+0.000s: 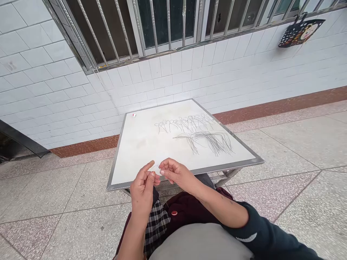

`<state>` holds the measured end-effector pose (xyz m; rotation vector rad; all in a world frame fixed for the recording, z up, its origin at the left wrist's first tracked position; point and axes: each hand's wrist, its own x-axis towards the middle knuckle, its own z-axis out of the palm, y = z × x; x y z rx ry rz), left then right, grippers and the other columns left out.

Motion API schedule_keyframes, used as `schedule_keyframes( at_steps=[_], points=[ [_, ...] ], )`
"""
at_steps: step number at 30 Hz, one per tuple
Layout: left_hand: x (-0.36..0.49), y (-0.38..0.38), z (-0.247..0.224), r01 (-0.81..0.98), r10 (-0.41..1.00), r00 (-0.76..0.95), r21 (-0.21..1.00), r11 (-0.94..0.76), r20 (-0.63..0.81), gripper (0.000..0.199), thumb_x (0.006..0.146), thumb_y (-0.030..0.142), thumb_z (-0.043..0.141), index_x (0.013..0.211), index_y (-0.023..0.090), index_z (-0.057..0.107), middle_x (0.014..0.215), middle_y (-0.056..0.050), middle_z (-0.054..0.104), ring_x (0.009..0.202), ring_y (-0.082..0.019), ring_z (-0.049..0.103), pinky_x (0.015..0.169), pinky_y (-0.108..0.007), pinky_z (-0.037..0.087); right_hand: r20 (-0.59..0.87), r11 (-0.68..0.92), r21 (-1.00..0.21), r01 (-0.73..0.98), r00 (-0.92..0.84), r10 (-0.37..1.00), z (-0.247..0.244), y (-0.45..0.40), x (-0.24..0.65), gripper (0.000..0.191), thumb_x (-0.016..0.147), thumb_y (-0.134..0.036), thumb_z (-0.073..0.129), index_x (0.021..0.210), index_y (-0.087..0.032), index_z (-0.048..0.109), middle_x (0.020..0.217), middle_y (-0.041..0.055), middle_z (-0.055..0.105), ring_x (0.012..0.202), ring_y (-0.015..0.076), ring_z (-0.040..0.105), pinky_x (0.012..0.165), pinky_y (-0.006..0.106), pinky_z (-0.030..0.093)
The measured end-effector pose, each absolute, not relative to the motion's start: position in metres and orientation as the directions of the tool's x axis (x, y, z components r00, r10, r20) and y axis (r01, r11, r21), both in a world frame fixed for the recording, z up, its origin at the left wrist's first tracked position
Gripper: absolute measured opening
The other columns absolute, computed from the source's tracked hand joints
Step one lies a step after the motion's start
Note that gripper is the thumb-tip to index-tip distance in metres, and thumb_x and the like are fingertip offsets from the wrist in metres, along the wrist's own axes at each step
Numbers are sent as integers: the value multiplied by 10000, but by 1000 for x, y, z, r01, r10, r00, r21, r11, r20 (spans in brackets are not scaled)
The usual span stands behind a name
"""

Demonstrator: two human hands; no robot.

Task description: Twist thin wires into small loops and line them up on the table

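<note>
- Head view, work item: A thin strand (155, 166) curves in a small arc between the two hands, above the near edge of the table (130, 159). Its full length is too fine to trace.
- Head view, left hand (143, 182): The thumb is closed against the fingers, clamping the strand near their tips. The index finger extends upward, apart from the thumb. The strand lies at the fingertip end of the grip, outside the palm.
- Head view, right hand (175, 173): The thumb and index finger are together, pinched on the strand at its right side. The remaining fingers are curled.
- Head view, table surface: A row of looped strands (184, 123) lies across the far right portion of the white top. A bundle of loose strands (214, 141) lies nearer the hands, fanned and partly overlapping. Both groups are apart from the hands.
- Head view, far left corner of table: A small red-and-white item (134, 115) rests on the top; its type cannot be determined.
- Head view, surroundings: A barred window (168, 25) is set in the tiled wall (173, 77) beyond the table. A polka-dot bag (291, 35) hangs at upper right.
</note>
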<state>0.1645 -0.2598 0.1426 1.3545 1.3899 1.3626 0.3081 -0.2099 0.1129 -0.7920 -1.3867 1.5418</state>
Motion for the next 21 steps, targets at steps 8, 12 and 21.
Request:
schedule_keyframes(
  at_steps=[8,12,21],
  points=[
    [175,-267,145,-59,981,-123,986,-156,148,510,780,319,658,1260,199,532,806,-12,630,718,-122,575,691,-247,489,56,-76,-940,-334,-368,928,125,-223,313,260,730,-392,708,824,-184,582,676,-47,535,519,58,461,478,193,387],
    [180,-269,142,-63,978,-152,987,-150,139,508,758,257,679,1246,207,544,813,-4,632,737,-113,573,758,-249,474,59,-75,-936,-343,-362,930,126,-227,312,259,735,-393,703,815,-182,575,661,-46,537,506,59,458,466,192,386],
    [175,-264,129,-255,986,-150,961,-105,68,489,766,246,684,1237,204,561,730,28,576,689,-90,548,748,-236,461,88,-33,-958,-283,-402,911,120,-226,313,237,820,-369,612,993,-210,577,735,-41,484,550,64,447,447,175,348]
  ],
)
